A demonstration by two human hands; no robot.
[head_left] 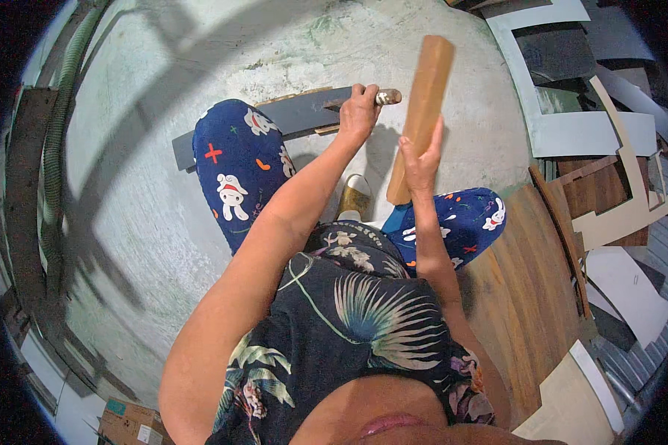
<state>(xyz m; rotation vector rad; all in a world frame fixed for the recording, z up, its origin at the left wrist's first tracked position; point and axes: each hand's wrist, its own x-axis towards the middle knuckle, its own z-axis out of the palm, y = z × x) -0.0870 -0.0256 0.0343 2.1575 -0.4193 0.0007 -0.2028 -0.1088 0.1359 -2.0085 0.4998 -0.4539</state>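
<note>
The wooden strip [423, 111], a long light-brown piece, stands tilted in front of the person's knees, its upper end leaning away and to the right, its lower end down near the right knee. The right hand [421, 165] grips it around the lower half, fingers wrapped behind the wood and the thumb pointing up along its near face. The left hand [358, 113] is closed in a fist around a small metallic tool [387, 96], whose rounded end pokes out to the right of the knuckles, just beside the strip's left edge but not clearly touching it. Under that hand a dark grey board [289, 117] lies flat on the concrete floor [141, 193], running left to right, with a notch cut into its edge near the fist; its left end passes behind the left knee. A shoe [355, 196] shows between the legs. To the left the floor stretches open and bare as far as a green corrugated hose [56, 133] along the wall. To the right room is tighter: a brown wooden panel [523, 282] lies just beside the right leg, and beyond it cut sheets and offcuts [594, 126] are piled, their edges overlapping. A cardboard box [130, 423] sits at the lower left.
</note>
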